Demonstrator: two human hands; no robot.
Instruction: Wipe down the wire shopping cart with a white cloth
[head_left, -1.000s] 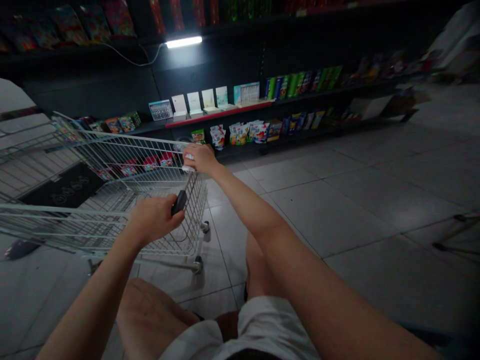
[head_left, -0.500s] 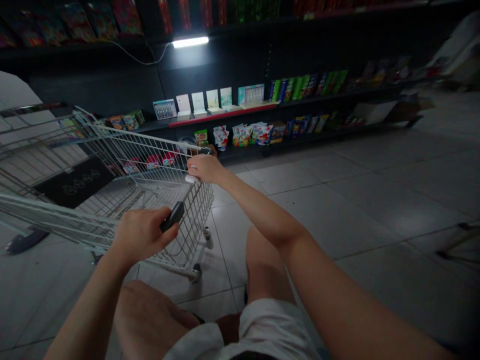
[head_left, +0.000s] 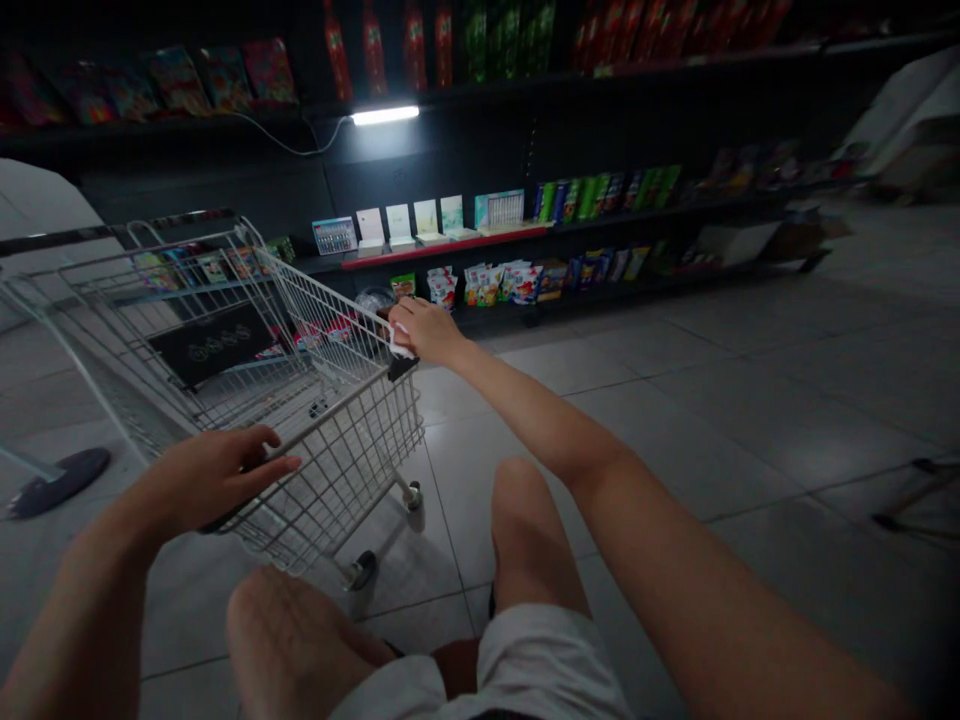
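Note:
A wire shopping cart (head_left: pixel 341 425) stands before me on the left, its basket holding nothing I can make out. My left hand (head_left: pixel 214 475) grips the near rim toward its left corner, thumb stretched along the rim. At the opposite corner, beside the black plastic corner cap (head_left: pixel 403 366), my right hand (head_left: pixel 426 328) is closed on a small white cloth (head_left: pixel 401 340), pressing it to the rim. Fingers hide part of the cloth. A black panel (head_left: pixel 217 345) with pale round marks hangs inside the cart.
Shelves behind hold boxed pen sets (head_left: pixel 500 210), green cans (head_left: pixel 592 198), snack bags (head_left: pixel 517 282) and red bottles (head_left: pixel 373 45). A lamp (head_left: pixel 385 116) glows under the upper shelf. A dark round base (head_left: pixel 61 482) stands at left on the tiled floor (head_left: pixel 675 400).
The cart has turned, bringing its near end round to face me more. My left hand has moved left and down with its corner. My right hand has shifted slightly right, still with the cloth.

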